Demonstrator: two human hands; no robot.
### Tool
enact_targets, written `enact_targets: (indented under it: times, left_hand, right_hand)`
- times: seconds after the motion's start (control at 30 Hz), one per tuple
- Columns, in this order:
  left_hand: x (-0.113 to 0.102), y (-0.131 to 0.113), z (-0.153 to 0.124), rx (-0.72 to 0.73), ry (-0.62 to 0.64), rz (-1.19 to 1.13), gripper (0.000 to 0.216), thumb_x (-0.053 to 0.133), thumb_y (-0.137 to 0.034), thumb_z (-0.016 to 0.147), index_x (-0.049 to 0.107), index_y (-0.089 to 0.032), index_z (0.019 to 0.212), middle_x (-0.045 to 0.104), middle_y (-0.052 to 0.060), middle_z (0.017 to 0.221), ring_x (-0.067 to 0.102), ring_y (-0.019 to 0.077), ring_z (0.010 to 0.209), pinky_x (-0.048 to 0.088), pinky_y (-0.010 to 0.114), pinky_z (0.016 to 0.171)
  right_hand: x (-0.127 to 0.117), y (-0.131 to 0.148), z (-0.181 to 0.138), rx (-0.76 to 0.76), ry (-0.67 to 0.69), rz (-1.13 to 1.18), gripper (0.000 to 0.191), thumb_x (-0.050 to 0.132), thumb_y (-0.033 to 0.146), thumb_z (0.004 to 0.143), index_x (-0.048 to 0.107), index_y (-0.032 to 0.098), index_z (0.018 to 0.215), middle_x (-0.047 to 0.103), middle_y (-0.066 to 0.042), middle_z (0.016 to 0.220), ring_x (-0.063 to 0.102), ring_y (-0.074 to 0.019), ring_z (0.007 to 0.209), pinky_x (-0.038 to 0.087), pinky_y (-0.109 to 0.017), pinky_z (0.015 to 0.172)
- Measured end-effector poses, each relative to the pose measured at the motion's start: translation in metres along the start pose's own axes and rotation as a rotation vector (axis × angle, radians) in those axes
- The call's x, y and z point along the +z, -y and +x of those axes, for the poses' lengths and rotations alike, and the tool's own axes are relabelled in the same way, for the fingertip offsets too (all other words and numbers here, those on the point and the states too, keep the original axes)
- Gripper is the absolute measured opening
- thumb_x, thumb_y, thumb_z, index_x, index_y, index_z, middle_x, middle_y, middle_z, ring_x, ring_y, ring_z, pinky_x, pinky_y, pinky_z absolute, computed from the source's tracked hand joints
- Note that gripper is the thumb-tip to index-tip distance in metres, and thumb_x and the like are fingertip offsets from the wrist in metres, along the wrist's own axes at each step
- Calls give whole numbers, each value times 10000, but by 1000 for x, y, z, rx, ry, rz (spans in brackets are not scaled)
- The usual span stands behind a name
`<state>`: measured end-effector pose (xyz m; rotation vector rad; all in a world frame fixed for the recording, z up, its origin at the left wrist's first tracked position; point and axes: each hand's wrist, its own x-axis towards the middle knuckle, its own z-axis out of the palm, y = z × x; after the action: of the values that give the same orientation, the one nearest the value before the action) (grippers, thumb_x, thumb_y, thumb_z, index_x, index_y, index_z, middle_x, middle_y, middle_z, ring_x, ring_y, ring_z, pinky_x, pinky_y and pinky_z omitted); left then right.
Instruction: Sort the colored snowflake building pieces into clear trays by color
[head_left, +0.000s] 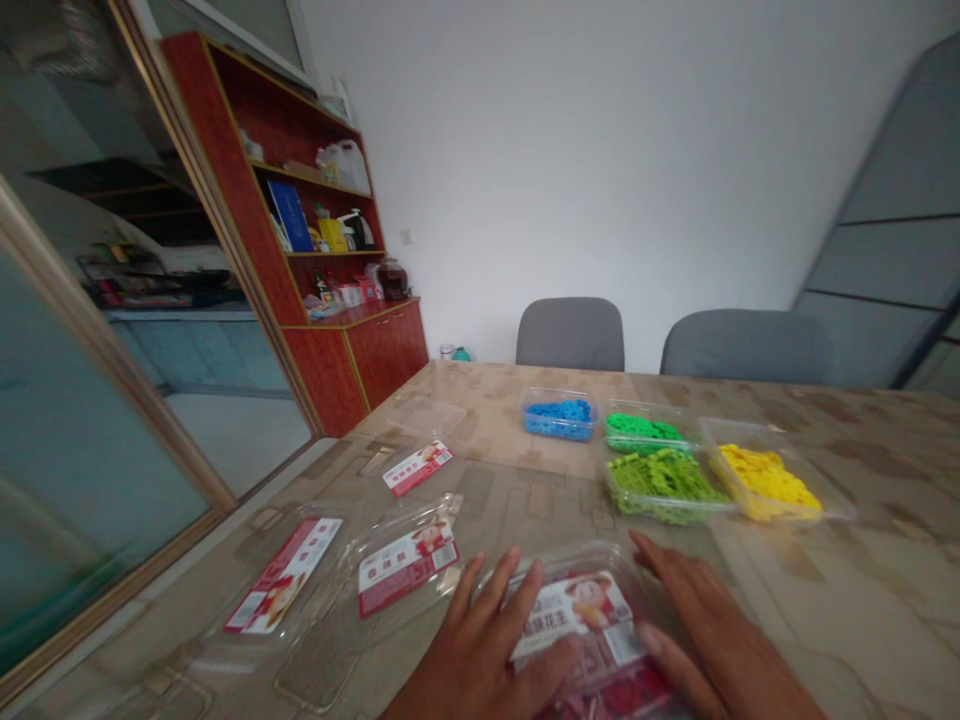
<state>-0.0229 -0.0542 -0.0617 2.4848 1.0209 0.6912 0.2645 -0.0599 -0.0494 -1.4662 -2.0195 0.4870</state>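
At the near edge of the tabletop (517,490), one clear lidded box (600,560) sits between the two hands. Its lid bears a printed label (611,590); red pieces (622,690) show beneath. Left hand (491,640): fingers spread wide, laid over the box's left side and label. Right hand (712,620): thumb set apart from extended fingers, placed along the box's right side. Whether the lid is fully seated cannot be determined. To the left lie three labelled clear lids (409,555). Farther back, right of centre, four clear tubs (834,505) contain blue, bright green, olive-green and yellow pieces respectively. Two grey chairs (570,335) stand beyond.
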Motion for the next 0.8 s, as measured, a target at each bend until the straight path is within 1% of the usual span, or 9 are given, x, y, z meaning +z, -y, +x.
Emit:
enact_targets:
  times: [0.07, 0.17, 0.23, 0.33, 0.43, 0.5, 0.6, 0.7, 0.8]
  left_hand:
    - [-22, -5, 6, 94, 71, -49, 470, 609, -341, 919, 510, -368, 1377, 399, 86, 1510, 303, 384, 1411, 156, 674, 1114]
    - [-40, -7, 12, 72, 144, -102, 685, 660, -378, 873, 364, -304, 1485, 332, 122, 1541, 318, 370, 1408, 174, 607, 1146]
    - [-32, 0, 11, 40, 149, -65, 706, 638, -372, 881, 324, -278, 1506, 282, 142, 1557, 282, 386, 1419, 156, 623, 1142]
    - [1, 20, 5, 39, 93, 30, 667, 535, -302, 932, 246, -284, 1533, 169, 133, 1591, 175, 402, 1447, 135, 665, 1122]
    - [24, 32, -1, 34, 67, 93, 690, 496, -289, 946, 159, -315, 1548, 96, 113, 1611, 126, 396, 1460, 179, 652, 1120]
    - [24, 33, -2, 37, 83, 122, 731, 518, -306, 940, 118, -324, 1551, 90, 119, 1612, 134, 398, 1458, 215, 645, 1114]
    - [14, 29, -2, 37, 79, 163, 790, 579, -320, 918, 108, -319, 1552, 116, 151, 1600, 197, 425, 1436, 250, 643, 1100]
    - [9, 29, -5, 6, -6, 241, 742, 568, -255, 931, 157, -361, 1540, 170, 131, 1589, 270, 421, 1412, 262, 619, 1108]
    - [13, 31, -9, -60, -58, 332, 757, 580, -244, 937, 140, -407, 1531, 246, 103, 1574, 316, 389, 1402, 327, 557, 1105]
  right_hand:
    - [-10, 6, 4, -132, 55, -50, 682, 650, 524, 802, 503, 279, 1420, 457, -58, 1494, 416, -355, 1359, 386, -483, 1099]
    - [-9, 11, 15, -255, 177, -68, 814, 737, 500, 735, 424, 321, 1465, 346, -27, 1553, 327, -359, 1405, 345, -489, 1124]
    - [5, 5, 24, -330, 210, -86, 786, 731, 464, 754, 427, 309, 1462, 334, -56, 1550, 323, -373, 1400, 334, -525, 1120]
    - [25, -8, 33, -451, 212, -147, 717, 700, 411, 799, 439, 288, 1456, 303, -124, 1540, 336, -406, 1379, 336, -601, 1088]
    - [24, -4, 35, -488, 206, -191, 753, 714, 369, 785, 416, 272, 1469, 306, -158, 1529, 335, -420, 1374, 341, -631, 1068]
    - [11, 7, 34, -478, 228, -224, 740, 707, 356, 789, 426, 251, 1466, 342, -177, 1512, 345, -412, 1371, 344, -619, 1071]
    - [0, 19, 37, -486, 269, -305, 716, 692, 387, 803, 449, 221, 1455, 392, -221, 1479, 394, -420, 1341, 388, -606, 1043]
    - [13, 13, 42, -537, 260, -395, 687, 714, 392, 787, 502, 230, 1420, 444, -251, 1435, 461, -463, 1279, 471, -632, 941]
    - [36, -1, 46, -585, 172, -520, 633, 735, 363, 774, 554, 246, 1369, 495, -257, 1400, 516, -503, 1213, 559, -620, 789]
